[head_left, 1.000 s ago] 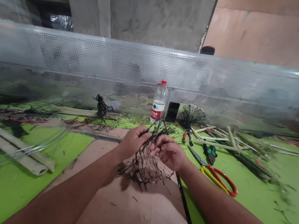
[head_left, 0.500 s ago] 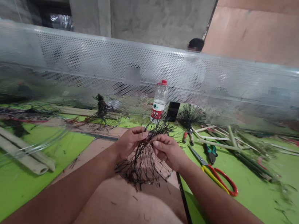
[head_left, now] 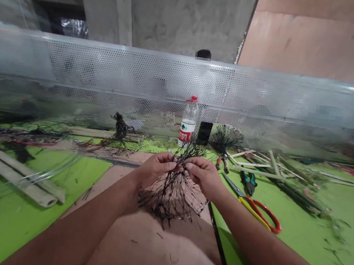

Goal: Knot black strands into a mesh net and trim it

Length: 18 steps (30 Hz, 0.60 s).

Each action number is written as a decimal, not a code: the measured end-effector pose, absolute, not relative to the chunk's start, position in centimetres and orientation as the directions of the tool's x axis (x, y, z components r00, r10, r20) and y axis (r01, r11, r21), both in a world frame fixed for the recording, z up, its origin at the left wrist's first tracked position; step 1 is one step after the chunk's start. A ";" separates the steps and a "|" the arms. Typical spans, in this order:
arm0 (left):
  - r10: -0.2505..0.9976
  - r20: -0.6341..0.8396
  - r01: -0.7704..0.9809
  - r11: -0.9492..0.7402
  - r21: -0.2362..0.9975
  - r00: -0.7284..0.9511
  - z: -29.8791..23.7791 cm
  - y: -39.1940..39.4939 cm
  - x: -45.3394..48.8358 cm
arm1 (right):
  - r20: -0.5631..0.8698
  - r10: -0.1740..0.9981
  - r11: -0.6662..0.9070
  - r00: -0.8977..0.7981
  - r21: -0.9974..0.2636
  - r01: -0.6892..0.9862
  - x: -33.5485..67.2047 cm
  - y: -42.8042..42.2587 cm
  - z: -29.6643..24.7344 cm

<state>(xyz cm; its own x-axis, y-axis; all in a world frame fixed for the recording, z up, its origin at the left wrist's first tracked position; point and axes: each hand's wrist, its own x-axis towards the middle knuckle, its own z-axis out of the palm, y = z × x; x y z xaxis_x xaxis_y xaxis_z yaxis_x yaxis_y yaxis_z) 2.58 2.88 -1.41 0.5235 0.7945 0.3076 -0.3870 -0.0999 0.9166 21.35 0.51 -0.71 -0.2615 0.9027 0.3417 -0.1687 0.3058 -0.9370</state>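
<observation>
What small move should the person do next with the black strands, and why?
Probably the left hand and right hand should gently ease apart the bundle of thin black strands at the top. Both hands pinch it there close together, while the strands below them hang tangled and splayed over the brown board.

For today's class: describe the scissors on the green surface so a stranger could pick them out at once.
Start at the perforated metal screen across the far side. Below it lies a green surface with a brown board; the scissors sit just right of that board, blades pointing away. Unlike the green-handled pliers beside their tip, they have large red and yellow loop handles.
</observation>
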 end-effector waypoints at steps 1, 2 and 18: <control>0.793 0.301 -0.358 -0.113 0.927 0.530 -1.3 2.9 2.6 | 0.354 0.901 0.323 -0.250 -0.933 -0.156 21.4 0.4 -0.6; 0.793 0.285 -0.329 -0.114 0.938 0.538 -1.3 2.8 2.5 | 0.363 0.900 0.337 -0.243 -0.931 -0.144 21.4 0.3 -0.5; 0.798 0.302 -0.271 -0.181 0.946 0.521 -0.8 2.8 2.5 | 0.342 0.912 0.338 -0.226 -0.939 -0.054 21.0 -0.2 -0.3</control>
